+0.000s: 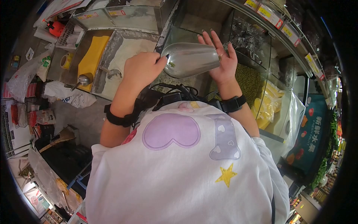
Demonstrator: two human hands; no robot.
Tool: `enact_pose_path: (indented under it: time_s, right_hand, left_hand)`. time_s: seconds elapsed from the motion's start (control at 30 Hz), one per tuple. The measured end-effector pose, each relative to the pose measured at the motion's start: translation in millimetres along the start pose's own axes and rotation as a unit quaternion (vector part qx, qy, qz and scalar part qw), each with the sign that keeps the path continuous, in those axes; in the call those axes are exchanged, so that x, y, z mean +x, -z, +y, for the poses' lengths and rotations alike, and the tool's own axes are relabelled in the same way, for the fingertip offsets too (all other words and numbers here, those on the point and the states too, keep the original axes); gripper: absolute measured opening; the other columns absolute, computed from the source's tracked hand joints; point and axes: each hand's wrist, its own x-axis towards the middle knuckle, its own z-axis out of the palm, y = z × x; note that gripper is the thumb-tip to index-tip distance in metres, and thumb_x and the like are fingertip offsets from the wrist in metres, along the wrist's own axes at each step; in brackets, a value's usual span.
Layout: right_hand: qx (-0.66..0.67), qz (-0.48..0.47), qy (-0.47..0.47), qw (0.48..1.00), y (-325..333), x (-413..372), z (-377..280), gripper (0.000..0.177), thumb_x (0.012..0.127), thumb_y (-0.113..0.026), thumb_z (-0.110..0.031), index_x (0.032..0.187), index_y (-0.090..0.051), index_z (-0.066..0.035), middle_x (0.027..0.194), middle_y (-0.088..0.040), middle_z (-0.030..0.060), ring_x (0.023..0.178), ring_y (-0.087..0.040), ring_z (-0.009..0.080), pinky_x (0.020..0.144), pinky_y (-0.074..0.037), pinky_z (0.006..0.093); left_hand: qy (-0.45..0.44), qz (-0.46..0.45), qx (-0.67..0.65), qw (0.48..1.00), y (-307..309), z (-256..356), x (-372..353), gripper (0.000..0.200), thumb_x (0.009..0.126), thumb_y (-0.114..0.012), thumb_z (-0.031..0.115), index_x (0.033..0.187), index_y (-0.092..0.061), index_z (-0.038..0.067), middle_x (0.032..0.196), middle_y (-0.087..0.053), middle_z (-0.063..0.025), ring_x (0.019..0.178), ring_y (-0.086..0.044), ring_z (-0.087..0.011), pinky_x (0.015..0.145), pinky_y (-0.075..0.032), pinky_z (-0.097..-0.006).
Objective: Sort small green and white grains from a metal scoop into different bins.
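My left hand (143,69) is closed at the left end of a clear plastic scoop (192,59), its back facing up. A few green beans (171,64) lie inside the scoop near that hand. My right hand (225,67) is open, palm up, with its fingers spread at the scoop's right end. Small bits show at the palm by the scoop's tip, too small to name surely. Right of this hand is a bin of green beans (246,80).
On the left stand a bin of white powder (130,46) with a metal scoop (112,72) and a yellow-lined bin (93,52) with another metal scoop (85,79). Plastic-wrapped dark goods (248,37) and yellow packs (270,97) fill right-hand bins. A price-tag rail (274,18) curves overhead.
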Motion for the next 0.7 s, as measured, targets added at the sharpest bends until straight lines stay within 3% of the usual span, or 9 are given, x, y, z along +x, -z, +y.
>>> enact_pose_path:
  time_s: [0.7]
  right_hand:
    - [-0.033,0.010,0.001,0.999,0.0,0.5,1.1,0.060,0.092,-0.036,-0.040,0.138,-0.030,-0.002,0.143,-0.030,0.0209,0.133,-0.027,0.0362,0.108,-0.023,0.0503]
  left_hand:
    - [0.005,-0.007,0.008,1.000,1.9,4.5,-0.1,0.036,0.084,-0.051,0.038,0.073,-0.063,0.005,0.068,-0.060,-0.0166,0.068,-0.058,-0.0367,0.059,-0.044,-0.0437]
